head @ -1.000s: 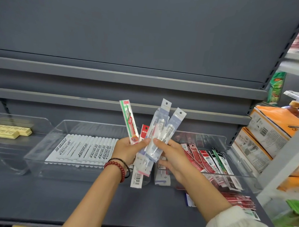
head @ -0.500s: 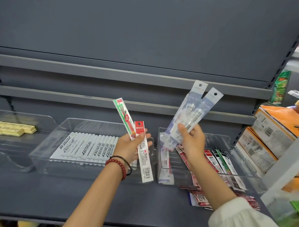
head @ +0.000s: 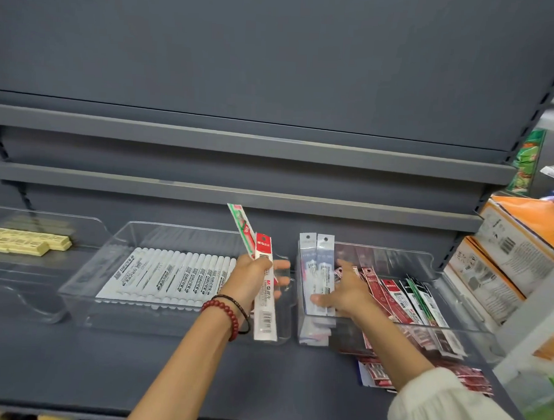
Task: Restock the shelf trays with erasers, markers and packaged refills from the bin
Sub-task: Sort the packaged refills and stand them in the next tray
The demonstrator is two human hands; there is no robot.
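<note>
Left hand (head: pixel 253 275) has its fingers curled round two flat refill packs (head: pixel 264 248), one red-topped and one green-striped. Right hand (head: pixel 348 292) pinches two pale blue packs (head: pixel 318 262) inside the right clear rigid tray (head: pixel 450 281), beside glossy red refills (head: pixel 383 297). Middle tray (head: pixel 85 274) holds white cylindrical markers (head: pixel 171 275).

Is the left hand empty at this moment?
No, the left hand grips a red-topped refill pack and a green-striped pack.
</note>
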